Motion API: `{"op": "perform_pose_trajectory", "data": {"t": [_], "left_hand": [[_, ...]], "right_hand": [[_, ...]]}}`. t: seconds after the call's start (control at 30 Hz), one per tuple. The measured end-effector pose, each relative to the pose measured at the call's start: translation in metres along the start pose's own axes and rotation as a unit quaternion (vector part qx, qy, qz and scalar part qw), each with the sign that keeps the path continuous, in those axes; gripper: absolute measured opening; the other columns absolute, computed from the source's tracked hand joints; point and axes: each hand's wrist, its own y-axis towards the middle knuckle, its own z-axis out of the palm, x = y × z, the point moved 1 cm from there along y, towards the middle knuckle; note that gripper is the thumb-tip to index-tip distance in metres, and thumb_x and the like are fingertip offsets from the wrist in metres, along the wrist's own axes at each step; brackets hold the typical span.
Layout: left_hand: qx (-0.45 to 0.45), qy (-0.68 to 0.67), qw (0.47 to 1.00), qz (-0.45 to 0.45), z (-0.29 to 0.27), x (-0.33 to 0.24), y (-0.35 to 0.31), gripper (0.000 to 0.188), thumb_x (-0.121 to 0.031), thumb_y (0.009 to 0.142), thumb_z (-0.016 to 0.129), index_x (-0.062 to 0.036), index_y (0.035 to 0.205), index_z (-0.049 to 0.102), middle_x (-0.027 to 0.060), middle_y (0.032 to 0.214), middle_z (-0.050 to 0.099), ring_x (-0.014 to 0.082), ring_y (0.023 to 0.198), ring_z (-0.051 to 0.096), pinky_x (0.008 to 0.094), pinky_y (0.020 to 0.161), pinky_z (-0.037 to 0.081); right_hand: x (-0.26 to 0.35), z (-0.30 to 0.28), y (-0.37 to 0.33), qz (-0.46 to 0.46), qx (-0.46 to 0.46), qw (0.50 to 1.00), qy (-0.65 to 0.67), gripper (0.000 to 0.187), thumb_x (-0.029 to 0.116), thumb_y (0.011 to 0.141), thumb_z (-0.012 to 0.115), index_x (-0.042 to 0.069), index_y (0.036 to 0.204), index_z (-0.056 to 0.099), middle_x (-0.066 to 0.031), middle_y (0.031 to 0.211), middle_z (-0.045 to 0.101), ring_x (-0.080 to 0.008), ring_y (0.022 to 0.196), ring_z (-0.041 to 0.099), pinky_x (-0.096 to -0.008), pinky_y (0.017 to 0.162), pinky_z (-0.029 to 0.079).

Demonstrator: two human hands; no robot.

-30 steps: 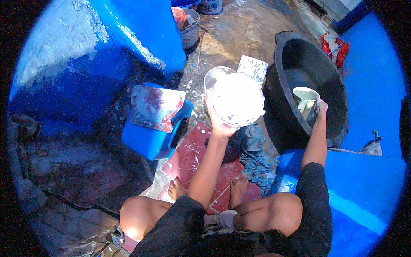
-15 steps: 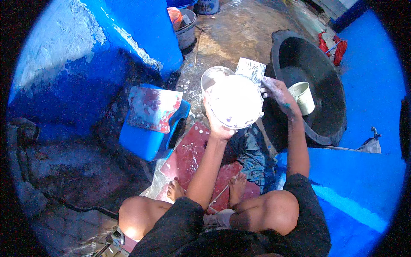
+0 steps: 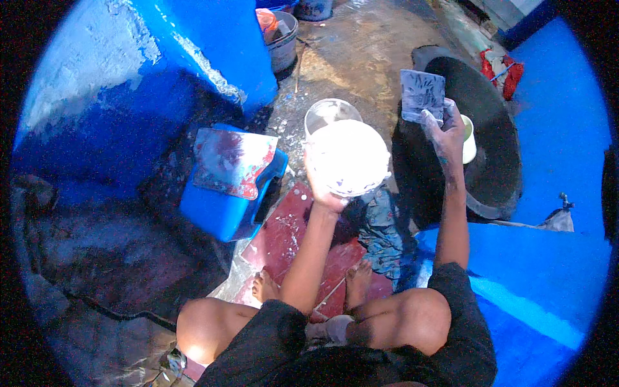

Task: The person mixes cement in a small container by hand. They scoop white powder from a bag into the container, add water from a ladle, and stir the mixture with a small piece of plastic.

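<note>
My left hand grips a round white tub by its near left side; sunlight washes out its contents. Directly behind it is a whitish bucket, partly covered. My right hand pinches the lower edge of a flat square scraper, smeared with grey-white paste and dark streaks. The scraper is held up, apart from the tub, over the left rim of a large black basin. Inside the basin sits a pale mug, partly hidden by my right hand. White residue coats my right fingers.
To the left, a blue plastic box has a paint-stained board on it. Crumpled dark cloth lies beneath the tub. A blue wall with a tap bounds the right. A grey bucket stands farther off.
My right hand has lifted the scraper away from the tub's rim, moving it right and toward the basin. The left hand and tub have shifted slightly left.
</note>
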Motion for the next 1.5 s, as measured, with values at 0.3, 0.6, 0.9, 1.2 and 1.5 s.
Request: {"op": "perform_pose_trajectory", "data": {"t": [0.3,0.6,0.9,1.2,1.5], "left_hand": [[-0.113,0.082,0.985,0.104,-0.009,-0.015,-0.005,0.078,-0.068,0.085,0.029,-0.0122,0.139,0.034,0.0148,0.139,0.040,0.0402,0.123,0.042,0.0618,0.098,0.035],[-0.080,0.021,0.996,0.038,-0.005,-0.019,-0.008,0.076,-0.066,0.086,0.027,-0.0119,0.139,0.034,0.0137,0.140,0.039,0.0383,0.124,0.041,0.0589,0.099,0.035],[-0.025,0.022,0.997,0.075,-0.003,-0.015,-0.010,0.068,-0.060,0.091,0.030,-0.0083,0.134,0.041,0.0127,0.132,0.048,0.0331,0.116,0.050,0.0492,0.096,0.043],[-0.054,0.015,0.998,-0.022,0.000,-0.008,-0.004,0.068,-0.057,0.092,0.030,-0.0065,0.135,0.038,0.0161,0.131,0.048,0.0354,0.116,0.050,0.0535,0.096,0.042],[-0.035,-0.035,0.993,-0.103,0.005,-0.001,-0.006,0.062,-0.053,0.093,0.031,-0.0068,0.132,0.043,0.0169,0.127,0.052,0.0348,0.112,0.053,0.0540,0.095,0.043]], "right_hand": [[0.075,0.003,-0.036,-0.400,-0.101,0.861,-0.296,0.021,-0.003,0.072,0.068,0.005,0.090,0.063,-0.0119,0.089,0.066,-0.0296,0.083,0.063,-0.0385,0.074,0.049],[0.080,-0.005,-0.049,-0.367,-0.053,0.887,-0.274,0.021,0.000,0.075,0.068,0.007,0.094,0.063,-0.0086,0.094,0.066,-0.0260,0.086,0.063,-0.0367,0.077,0.051],[0.063,-0.018,-0.015,0.087,-0.002,0.942,0.323,0.026,0.017,0.096,0.048,0.003,0.118,0.052,-0.0047,0.112,0.058,-0.0120,0.101,0.056,-0.0283,0.088,0.046],[0.055,0.033,0.044,-0.046,0.178,0.967,0.175,0.022,0.007,0.088,0.058,-0.004,0.108,0.060,-0.0053,0.096,0.065,-0.0115,0.085,0.061,-0.0267,0.079,0.050],[0.067,0.090,0.071,-0.322,0.324,0.880,-0.130,0.040,0.031,0.074,0.072,0.000,0.099,0.065,-0.0167,0.089,0.067,-0.0276,0.081,0.067,-0.0348,0.071,0.052]]}}
